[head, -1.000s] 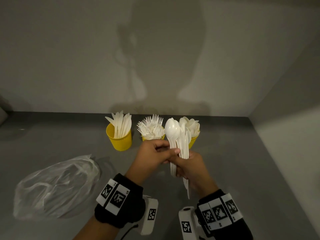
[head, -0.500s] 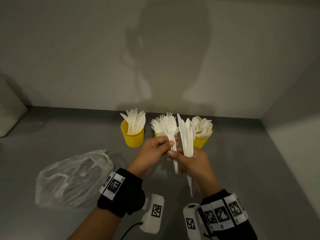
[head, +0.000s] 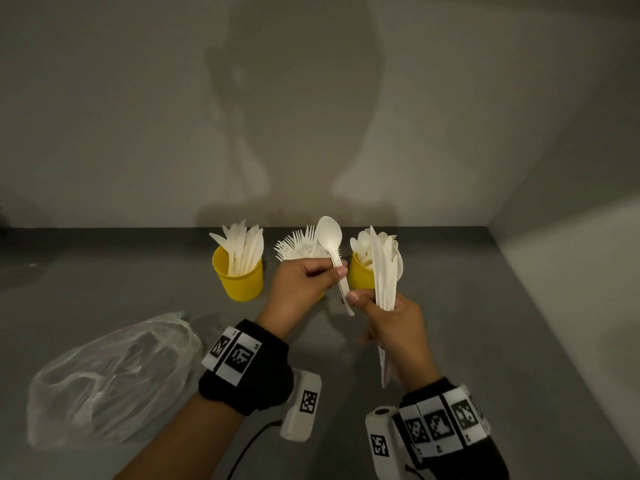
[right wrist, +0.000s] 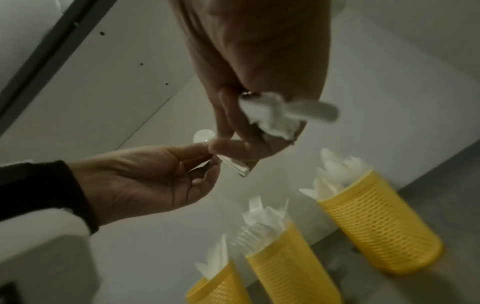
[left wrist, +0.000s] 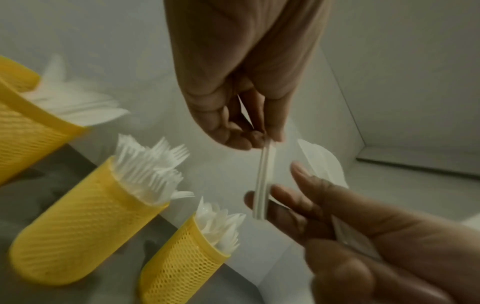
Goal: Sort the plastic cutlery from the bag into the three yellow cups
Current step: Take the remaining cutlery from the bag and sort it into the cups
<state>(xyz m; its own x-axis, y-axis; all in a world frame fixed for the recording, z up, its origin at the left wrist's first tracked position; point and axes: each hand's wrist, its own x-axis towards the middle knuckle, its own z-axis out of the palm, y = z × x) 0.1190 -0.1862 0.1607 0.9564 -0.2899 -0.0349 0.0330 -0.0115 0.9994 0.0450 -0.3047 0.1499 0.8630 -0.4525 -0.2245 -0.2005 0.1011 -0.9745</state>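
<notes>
Left hand (head: 304, 285) pinches one spoon (head: 333, 252) by its handle, bowl up, and from my head view that hand hides most of the fork cup (left wrist: 85, 222). Right hand (head: 394, 323) grips a bundle of knives (head: 384, 271) upright, blocking part of the spoon cup (head: 360, 277) behind it. I see the clear bag (head: 110, 379) lying crumpled on the grey table (head: 485, 341) at my left, well apart from the cups. Knife cup (head: 240, 280) stands unobstructed, leftmost in the row against the wall (head: 138, 116).
</notes>
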